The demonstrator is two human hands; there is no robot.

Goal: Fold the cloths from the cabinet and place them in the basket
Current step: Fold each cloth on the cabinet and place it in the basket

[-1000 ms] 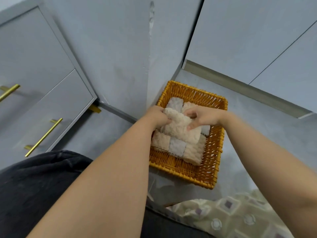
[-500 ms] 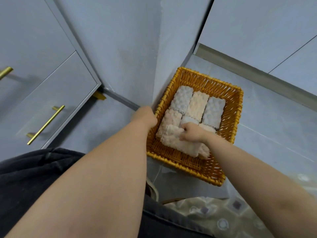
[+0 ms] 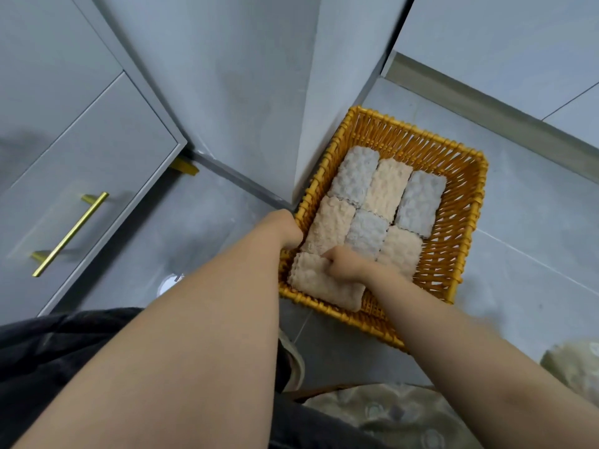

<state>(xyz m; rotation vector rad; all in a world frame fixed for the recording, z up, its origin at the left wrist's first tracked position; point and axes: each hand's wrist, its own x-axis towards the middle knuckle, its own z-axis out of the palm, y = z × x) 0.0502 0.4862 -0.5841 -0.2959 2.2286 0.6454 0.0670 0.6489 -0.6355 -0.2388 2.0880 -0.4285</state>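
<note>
head view: wicker basket [image 3: 455, 222], orange-yellow, sits on the grey tiled floor [image 3: 534, 254], its far-left side up against the corner of a grey wall panel [image 3: 311, 92]. six folded cloths lie flat inside it in two rows of three, edges touching. far row: grey cloth [image 3: 355, 176], beige [image 3: 385, 186], grey [image 3: 419, 202]. near row: beige [image 3: 327, 225], grey [image 3: 366, 231], beige [image 3: 402, 254].

a seventh one, the folded beige cloth [image 3: 311, 281], lies crosswise in the near-left corner of the basket, along the near wall, partly over the near row.

right hand [image 3: 343, 265] is on top of that cloth. fingers curled tight into a fist shape, gripping the upper edge of the cloth, knuckles up. forearm comes in from lower right, a bit blurred.

left hand [image 3: 285, 230] is at the basket's left rim, touching it. back of the hand faces up and the fingers bend down out of sight over the rim, so cannot tell if they grip the rim or just rest there.

left side: grey cabinet [image 3: 81, 176] with a gold bar handle [image 3: 69, 234], closed. dark trousers [image 3: 48, 358] at bottom left under the left forearm. patterned pale fabric [image 3: 389, 413] along the bottom edge, and a fluffy pale lump [image 3: 577, 367] at bottom right, too blurred to name.
</note>
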